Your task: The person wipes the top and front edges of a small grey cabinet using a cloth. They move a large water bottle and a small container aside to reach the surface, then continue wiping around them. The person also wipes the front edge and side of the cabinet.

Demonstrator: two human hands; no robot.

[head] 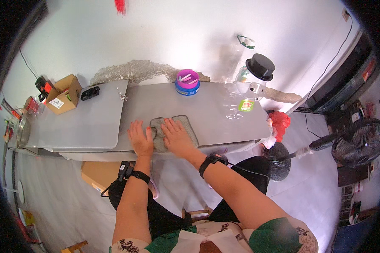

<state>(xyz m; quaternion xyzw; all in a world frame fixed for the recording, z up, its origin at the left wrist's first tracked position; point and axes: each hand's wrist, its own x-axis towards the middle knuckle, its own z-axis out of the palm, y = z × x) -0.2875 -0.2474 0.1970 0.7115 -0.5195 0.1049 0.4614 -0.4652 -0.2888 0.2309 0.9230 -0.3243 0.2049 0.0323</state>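
A grey-green cloth lies spread flat near the front edge of the grey table. My right hand rests palm down on the middle of it, fingers stretched out and hiding part of the fabric. Just left of it, my left hand is flat on the table, its thumb at the cloth's left edge. Neither hand grips anything. A black strap with a small device is on each wrist.
Behind the cloth stands a pink and blue round tub with sticks inside. Clear plastic bottles and a black top hat are at the right. Leftward are a raised grey panel, a cardboard box and a black plastic piece.
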